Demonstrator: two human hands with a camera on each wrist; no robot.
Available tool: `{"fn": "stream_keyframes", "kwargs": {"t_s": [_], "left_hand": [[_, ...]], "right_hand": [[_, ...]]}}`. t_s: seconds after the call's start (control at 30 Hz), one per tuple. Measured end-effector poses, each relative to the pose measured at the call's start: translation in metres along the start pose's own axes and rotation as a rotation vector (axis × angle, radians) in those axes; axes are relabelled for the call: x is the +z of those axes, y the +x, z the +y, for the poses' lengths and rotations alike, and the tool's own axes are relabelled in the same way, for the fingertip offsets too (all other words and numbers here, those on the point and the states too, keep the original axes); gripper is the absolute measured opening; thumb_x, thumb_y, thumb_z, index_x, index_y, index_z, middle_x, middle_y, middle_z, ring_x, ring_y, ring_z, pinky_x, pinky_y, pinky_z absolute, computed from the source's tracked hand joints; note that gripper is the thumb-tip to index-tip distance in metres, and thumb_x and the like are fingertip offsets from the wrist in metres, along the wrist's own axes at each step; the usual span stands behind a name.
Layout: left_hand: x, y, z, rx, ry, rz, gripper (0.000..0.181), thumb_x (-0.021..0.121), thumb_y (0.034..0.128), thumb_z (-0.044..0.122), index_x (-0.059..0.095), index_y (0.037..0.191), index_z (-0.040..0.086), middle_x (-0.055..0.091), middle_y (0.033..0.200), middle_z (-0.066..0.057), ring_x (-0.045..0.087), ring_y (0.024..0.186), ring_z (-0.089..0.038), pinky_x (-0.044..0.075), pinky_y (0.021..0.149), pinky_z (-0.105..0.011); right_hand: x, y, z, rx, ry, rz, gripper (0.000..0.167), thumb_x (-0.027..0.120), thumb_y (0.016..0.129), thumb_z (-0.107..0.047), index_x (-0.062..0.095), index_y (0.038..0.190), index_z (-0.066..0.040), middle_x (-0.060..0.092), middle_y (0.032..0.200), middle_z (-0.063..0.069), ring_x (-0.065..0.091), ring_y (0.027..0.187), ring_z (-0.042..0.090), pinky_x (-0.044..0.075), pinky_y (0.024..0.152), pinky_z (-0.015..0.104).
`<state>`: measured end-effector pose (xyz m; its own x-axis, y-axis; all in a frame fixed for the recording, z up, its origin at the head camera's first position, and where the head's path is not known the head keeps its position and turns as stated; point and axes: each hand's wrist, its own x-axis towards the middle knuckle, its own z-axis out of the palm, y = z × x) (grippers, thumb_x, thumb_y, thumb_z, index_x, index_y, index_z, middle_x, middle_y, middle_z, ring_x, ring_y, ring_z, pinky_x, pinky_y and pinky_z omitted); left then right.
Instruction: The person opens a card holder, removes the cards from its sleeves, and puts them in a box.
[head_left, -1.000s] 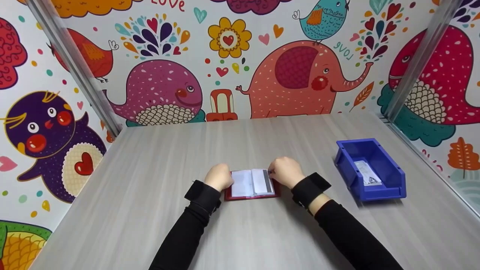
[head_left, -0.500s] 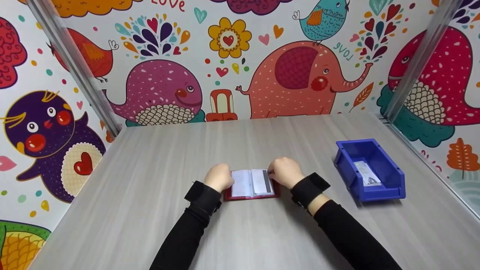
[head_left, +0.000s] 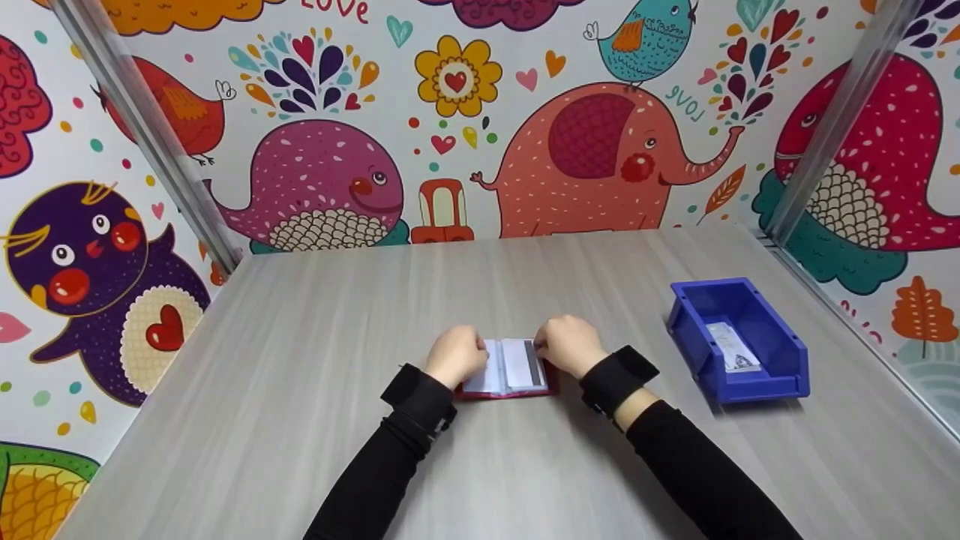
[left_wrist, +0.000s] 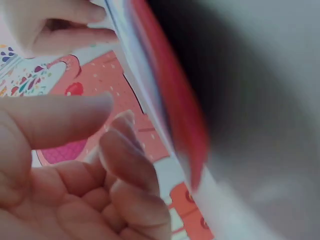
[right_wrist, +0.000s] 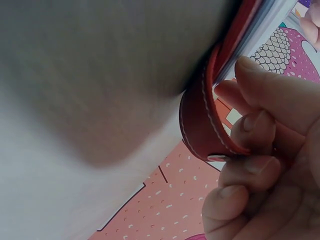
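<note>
A red card holder lies spread open on the table, with clear sleeves inside; a white card with a dark stripe shows on its right side. My right hand pinches the holder's right edge. In the right wrist view, the thumb lies at the sleeves and other fingers touch the red strap, which has a snap. Over the left page is my left hand. The left wrist view shows its fingers loosely curled beside the red cover, thumb and forefinger apart, nothing seen between them.
On the right of the table stands a blue plastic bin, with a white printed card inside. Patterned walls enclose the back and sides, with metal posts at the corners.
My left hand has shifted rightward from the card holder's left edge and now covers part of the left page. The right hand stays at the right edge.
</note>
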<state>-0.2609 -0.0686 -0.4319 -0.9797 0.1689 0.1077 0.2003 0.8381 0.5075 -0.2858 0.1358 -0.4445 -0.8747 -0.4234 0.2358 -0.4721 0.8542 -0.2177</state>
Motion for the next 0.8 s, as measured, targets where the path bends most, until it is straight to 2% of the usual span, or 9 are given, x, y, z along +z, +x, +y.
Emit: {"fn": "stream_keyframes", "kwargs": {"t_s": [0.13, 0.27, 0.47, 0.63, 0.8], "left_hand": [[0.003, -0.001, 0.005, 0.037, -0.032, -0.018, 0.025, 0.064, 0.077, 0.004, 0.051, 0.058, 0.013, 0.046, 0.06, 0.002, 0.044, 0.058, -0.017, 0.038, 0.056, -0.03], [0.006, -0.002, 0.008, 0.042, -0.042, -0.044, 0.038, 0.06, 0.0763, 0.002, 0.037, 0.052, 0.018, 0.035, 0.053, 0.005, 0.036, 0.052, -0.015, 0.029, 0.052, -0.027], [0.011, -0.002, 0.011, 0.039, -0.01, -0.076, 0.038, 0.061, 0.0767, 0.004, 0.037, 0.052, 0.019, 0.038, 0.054, 0.005, 0.039, 0.053, -0.015, 0.032, 0.054, -0.028], [0.015, -0.001, 0.011, 0.015, -0.021, -0.108, 0.038, 0.06, 0.0765, 0.003, 0.036, 0.052, 0.018, 0.039, 0.055, 0.003, 0.039, 0.054, -0.015, 0.031, 0.052, -0.027], [0.016, 0.0, 0.012, 0.014, -0.027, -0.104, 0.036, 0.059, 0.0756, 0.003, 0.035, 0.053, 0.018, 0.04, 0.057, 0.002, 0.039, 0.054, -0.016, 0.032, 0.052, -0.027]], "right_hand": [[0.0, 0.0, 0.0, -0.004, 0.002, 0.004, 0.007, 0.083, 0.075, -0.01, 0.079, 0.081, -0.011, 0.072, 0.08, 0.006, 0.066, 0.076, 0.031, 0.052, 0.068, 0.046], [0.0, 0.0, 0.0, -0.001, 0.003, -0.001, 0.008, 0.083, 0.075, -0.011, 0.08, 0.082, -0.011, 0.072, 0.08, 0.007, 0.067, 0.076, 0.031, 0.052, 0.067, 0.046], [0.001, 0.0, 0.0, -0.002, 0.004, 0.006, 0.009, 0.084, 0.074, -0.011, 0.08, 0.082, -0.011, 0.073, 0.08, 0.007, 0.067, 0.076, 0.031, 0.052, 0.067, 0.046], [0.001, -0.001, 0.0, -0.013, 0.008, 0.018, 0.008, 0.083, 0.074, -0.009, 0.079, 0.081, -0.01, 0.073, 0.081, 0.007, 0.067, 0.077, 0.031, 0.052, 0.069, 0.046], [0.001, -0.001, -0.001, -0.007, 0.01, 0.011, 0.008, 0.083, 0.075, -0.008, 0.079, 0.082, -0.01, 0.073, 0.082, 0.007, 0.067, 0.077, 0.031, 0.052, 0.069, 0.046]]}}
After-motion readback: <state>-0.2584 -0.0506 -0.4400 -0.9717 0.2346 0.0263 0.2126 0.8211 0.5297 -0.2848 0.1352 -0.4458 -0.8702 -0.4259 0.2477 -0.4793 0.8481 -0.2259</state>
